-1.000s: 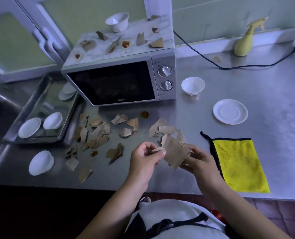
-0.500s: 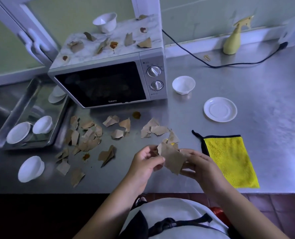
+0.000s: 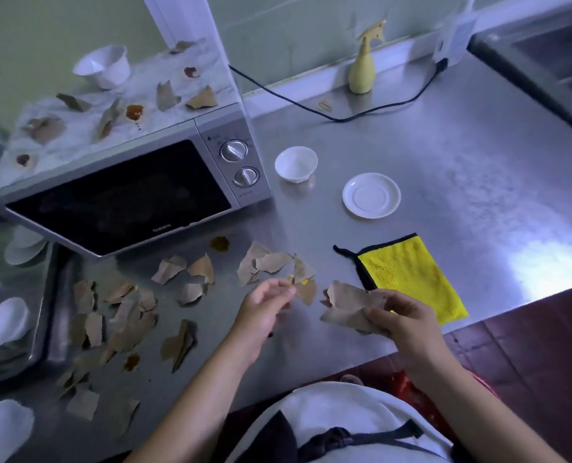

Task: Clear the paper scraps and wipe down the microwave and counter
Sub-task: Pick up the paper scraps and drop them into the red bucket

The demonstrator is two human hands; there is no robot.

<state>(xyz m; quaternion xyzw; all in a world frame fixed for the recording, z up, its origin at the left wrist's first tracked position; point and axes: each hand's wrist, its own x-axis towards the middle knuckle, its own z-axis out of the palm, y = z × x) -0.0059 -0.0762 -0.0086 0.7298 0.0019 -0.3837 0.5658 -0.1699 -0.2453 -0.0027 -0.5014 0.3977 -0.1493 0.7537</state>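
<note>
Head camera, looking down at a steel worktop (image 3: 445,162) with a microwave (image 3: 117,202) at its back left.

Torn brown paper scraps (image 3: 124,315) lie scattered over the front left of the worktop, from just before the microwave door out to the front edge. More lie on top of the microwave, beside a brown stain (image 3: 134,111).

The right hand (image 3: 401,315) hovers near the front edge, fingers and thumb curled round a bundle of scraps (image 3: 348,305). The left hand (image 3: 264,305) reaches forward beside it. Its thumb and forefinger come close together at the edge of one loose scrap (image 3: 306,290). Blur hides whether they pinch it.

A yellow cloth (image 3: 408,275) lies flat just right of the hands, at the front edge. A saucer (image 3: 371,194) and a small bowl (image 3: 296,163) stand mid-worktop, and a spray bottle (image 3: 363,68) stands at the back edge.

The scraps look very light, thin and limp. They would likely crumple easily and slide on the smooth steel. Pinching a raised or curled edge, or sweeping several together, looks the surest hold.
</note>
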